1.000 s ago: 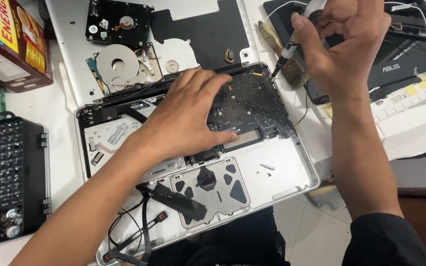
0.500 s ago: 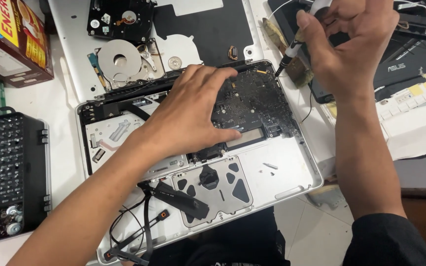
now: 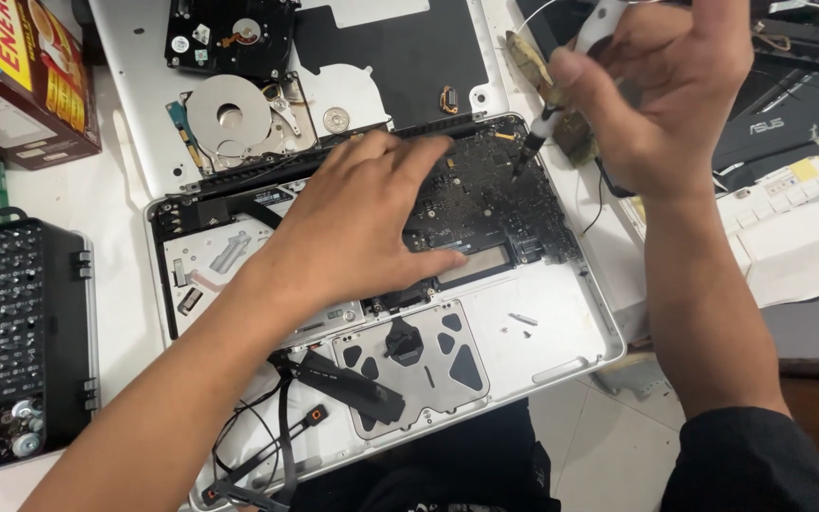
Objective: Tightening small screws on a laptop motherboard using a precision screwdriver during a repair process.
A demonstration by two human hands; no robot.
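Note:
An opened silver laptop base (image 3: 561,327) lies upside down in front of me, its dark mainboard (image 3: 485,194) exposed. My left hand (image 3: 357,232) lies flat, palm down, on the mainboard's left part, fingers spread toward the hinge edge. My right hand (image 3: 661,90) is raised above the base's right rear corner and grips a slim white-handled screwdriver (image 3: 561,90); its dark tip points down at the mainboard's right edge. A black cable assembly (image 3: 343,379) lies loose beside the trackpad underside (image 3: 428,365).
A removed bottom cover (image 3: 135,104) at the rear carries a black hard drive (image 3: 229,33), a round optical-drive part (image 3: 229,118) and a fan. A black screwdriver-bit case (image 3: 11,332) stands at left, a cardboard box (image 3: 21,76) at rear left, another black laptop (image 3: 779,114) at right.
My right hand with the screwdriver has shifted slightly down and left, its tip nearer the mainboard's right edge. My left hand has stayed flat on the board.

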